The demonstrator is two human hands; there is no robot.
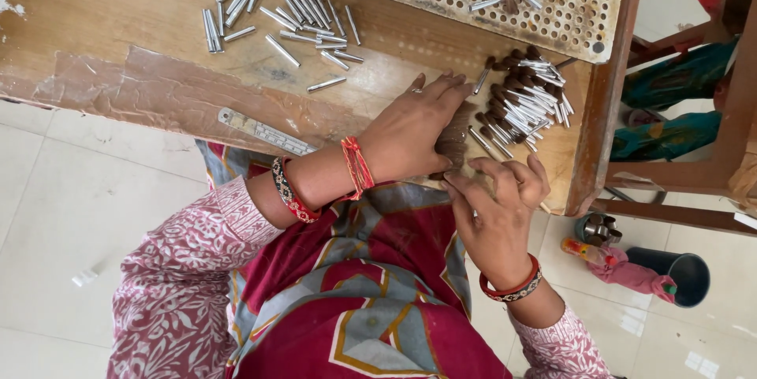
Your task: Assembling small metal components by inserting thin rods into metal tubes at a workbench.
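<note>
Here, seen from above, a person in a red and pink patterned garment works at the near edge of a wooden table (118,0). The right hand (497,217), nearest the viewer, lies just off that edge, palm turned up and fingers loosely curled; whether it holds anything cannot be told. A red bangle circles its wrist. Just beyond it, the left hand (414,134) rests on the table edge, fingers together and bent round a bundle of brown sticks (456,141), which it grips from the side. A red thread and a beaded bangle sit on its forearm.

Beside the bundle, further onto the table, lies a heap of brown-tipped metal tubes (524,99), touching or nearly touching the bundle's far end. A metal ruler (264,132) lies along the table edge, to the other side of the left hand. Deeper on the table, a loose scatter of plain silver tubes (288,12) is spread well apart from the heap. At the table's far side sits a perforated board (568,16), with more tubes lying across its holes.

Off the table, on the tiled floor beside the right hand, stand a dark bucket (688,275) and a small metal cup (598,229).
</note>
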